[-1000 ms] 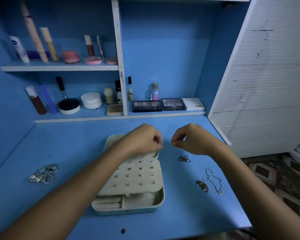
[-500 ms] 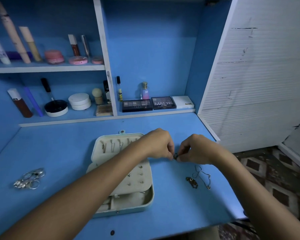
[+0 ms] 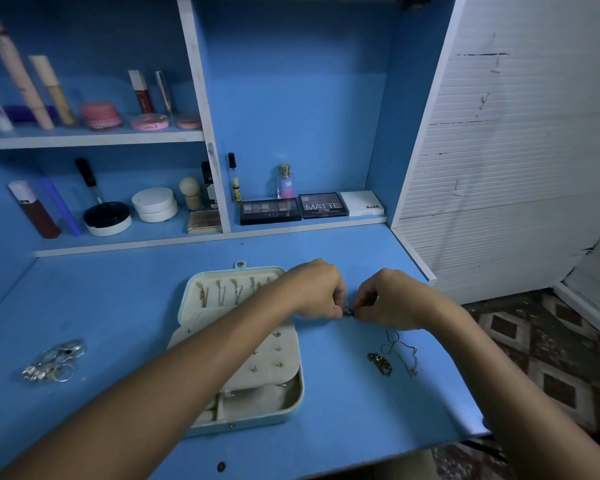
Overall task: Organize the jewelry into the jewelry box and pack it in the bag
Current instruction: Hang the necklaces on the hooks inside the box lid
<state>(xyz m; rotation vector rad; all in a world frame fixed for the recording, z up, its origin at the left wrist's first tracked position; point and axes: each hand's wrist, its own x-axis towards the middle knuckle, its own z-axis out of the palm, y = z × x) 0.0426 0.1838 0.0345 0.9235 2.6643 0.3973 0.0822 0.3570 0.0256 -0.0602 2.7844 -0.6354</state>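
Observation:
An open pale jewelry box (image 3: 293,405) lies on the blue desk, its lid holding several hanging chains (image 3: 222,294) and a cream flap with earring studs (image 3: 267,358). Just right of the box, my left hand (image 3: 317,292) and my right hand (image 3: 392,299) meet and both pinch a small dark jewelry piece (image 3: 349,310) just above the desk. A thin chain (image 3: 404,351) and a gold piece (image 3: 380,363) lie below my right hand. A pile of silver rings (image 3: 54,360) sits at the desk's left.
Shelves behind the desk carry cosmetics: eyeshadow palettes (image 3: 293,206), a perfume bottle (image 3: 285,181), jars and tubes. A white slatted panel (image 3: 516,168) stands to the right. The desk's front right corner (image 3: 478,431) drops to a patterned floor.
My hands dropped from held apart above the box and came together at the small piece that lay right of the box. The view shifted right, uncovering the lid's chains.

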